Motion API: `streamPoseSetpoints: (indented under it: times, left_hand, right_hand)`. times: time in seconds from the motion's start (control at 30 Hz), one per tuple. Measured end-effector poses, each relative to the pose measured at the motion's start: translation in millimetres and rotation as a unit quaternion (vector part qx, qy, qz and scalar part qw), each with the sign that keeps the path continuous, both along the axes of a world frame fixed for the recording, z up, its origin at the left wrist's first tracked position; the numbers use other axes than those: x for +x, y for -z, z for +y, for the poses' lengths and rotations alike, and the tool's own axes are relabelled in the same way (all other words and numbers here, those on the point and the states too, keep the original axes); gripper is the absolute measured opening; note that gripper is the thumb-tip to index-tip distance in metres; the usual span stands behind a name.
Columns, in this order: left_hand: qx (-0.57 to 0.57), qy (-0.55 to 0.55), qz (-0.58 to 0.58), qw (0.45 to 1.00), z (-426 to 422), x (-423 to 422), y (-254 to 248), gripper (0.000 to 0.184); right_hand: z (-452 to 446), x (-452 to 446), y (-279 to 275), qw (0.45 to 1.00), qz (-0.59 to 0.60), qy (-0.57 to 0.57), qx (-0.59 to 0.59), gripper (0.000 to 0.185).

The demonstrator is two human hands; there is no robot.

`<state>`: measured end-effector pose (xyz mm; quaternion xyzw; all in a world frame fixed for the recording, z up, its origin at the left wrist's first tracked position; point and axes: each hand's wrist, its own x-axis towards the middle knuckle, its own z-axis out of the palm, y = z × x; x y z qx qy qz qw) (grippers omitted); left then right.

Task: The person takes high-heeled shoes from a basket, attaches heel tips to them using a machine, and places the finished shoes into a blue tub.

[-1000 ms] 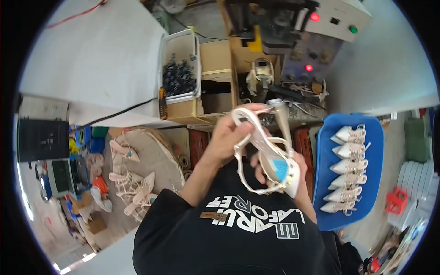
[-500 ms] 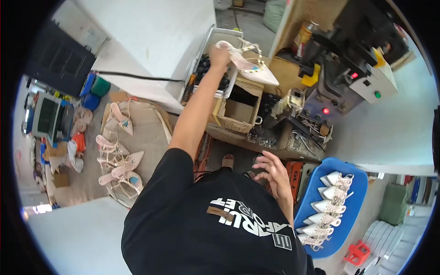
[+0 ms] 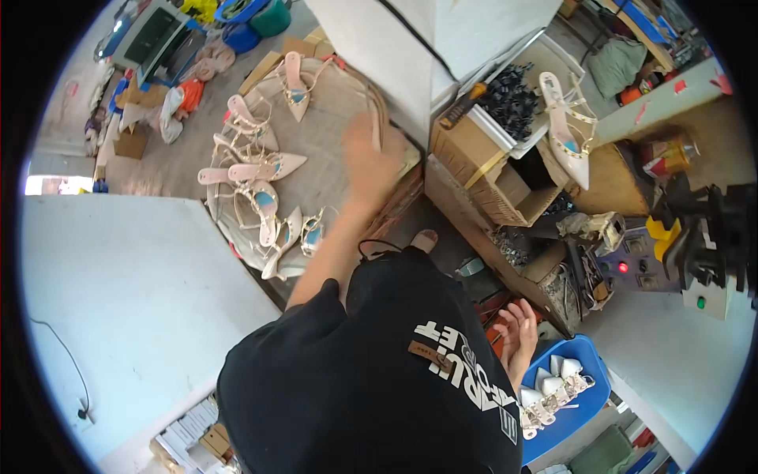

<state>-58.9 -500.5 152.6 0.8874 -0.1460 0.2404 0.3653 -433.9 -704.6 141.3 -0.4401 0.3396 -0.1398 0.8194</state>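
My left hand [image 3: 373, 166], smeared by motion, is above the right part of a round, cloth-covered tabletop [image 3: 328, 166]. Its fingers cannot be made out. Several pale studded strappy sandals [image 3: 257, 171] lie along the tabletop's left side, with pink insoles and pointed toes. A single sandal [image 3: 567, 134] rests at the right edge of a white tray [image 3: 493, 130] of small black pieces, with no hand on it. Low on the right, my right hand [image 3: 517, 332] has its fingers loosely curled and apart, holding nothing, just above a blue bin [image 3: 580, 415].
White pointed sandals [image 3: 553, 387] stand in a row in the bin. An open cardboard box [image 3: 517, 186] sits below the tray, beside a screwdriver-like orange-handled tool [image 3: 464, 105]. A machine with a lit red button [image 3: 623, 268] stands at right. White panels [image 3: 118, 292] flank the tabletop.
My left hand has let go of the sandal by the tray and swung left over the tabletop. The view has turned left. My right hand stays near the bin, its fingers still apart.
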Motion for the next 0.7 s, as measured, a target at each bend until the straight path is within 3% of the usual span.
streamPoseSetpoints:
  times: [0.03, 0.1, 0.2, 0.27, 0.3, 0.37, 0.4, 0.47, 0.53, 0.63, 0.67, 0.7]
  left_hand:
    - [-0.078, -0.137, 0.052, 0.986, 48.5, 23.0, 46.1, 0.047]
    - [0.024, -0.318, 0.179, 0.931, 165.0, 86.6, 139.5, 0.067]
    - [0.036, -0.358, 0.25, 0.899, 239.1, 111.3, 202.8, 0.077]
    - [0.168, -0.345, 0.238, 0.892, 257.9, 120.5, 255.4, 0.088]
    - [0.17, -0.336, 0.236, 0.896, 261.2, 127.7, 247.1, 0.088]
    - [-0.029, -0.269, 0.527, 0.806, 267.4, 136.5, 223.9, 0.088]
    - [-0.023, -0.258, 0.527, 0.81, 280.5, 148.0, 231.1, 0.088]
    - [0.118, -0.254, 0.475, 0.834, 303.2, 157.0, 247.2, 0.081]
    - [0.298, -0.327, 0.289, 0.849, 300.3, 143.6, 231.0, 0.07]
    - [0.251, -0.453, 0.178, 0.837, 276.0, 106.0, 183.2, 0.058]
    - [0.243, -0.358, 0.053, 0.9, 291.7, 90.4, 185.8, 0.052]
    - [0.187, -0.297, 0.073, 0.933, 245.9, 55.5, 110.7, 0.043]
  right_hand:
    - [-3.4, 0.6, -1.6, 1.0, 0.007, 0.0, -0.01, 0.056]
    - [-16.8, 5.1, 5.8, 0.999, 0.022, -0.03, -0.022, 0.058]
    - [-34.4, 24.2, 8.3, 0.996, 0.033, -0.065, -0.053, 0.057]
    - [-40.6, 44.8, 1.0, 0.984, 0.052, -0.133, -0.109, 0.056]
    - [-41.8, 55.8, -5.8, 0.979, 0.058, -0.153, -0.12, 0.053]
    - [-41.1, 70.3, -13.9, 0.975, 0.047, -0.174, -0.131, 0.052]
    - [-38.4, 76.3, -15.9, 0.969, 0.031, -0.203, -0.139, 0.051]
    - [-29.7, 79.6, -16.8, 0.97, 0.027, -0.2, -0.135, 0.051]
    - [-19.5, 75.8, -15.0, 0.973, 0.038, -0.209, -0.086, 0.05]
    - [-6.3, 49.1, 2.8, 0.975, 0.055, -0.206, -0.059, 0.048]
    - [-2.6, 41.6, 2.0, 0.977, 0.065, -0.198, -0.049, 0.047]
    - [0.3, 36.4, -3.1, 0.977, 0.084, -0.192, -0.046, 0.046]
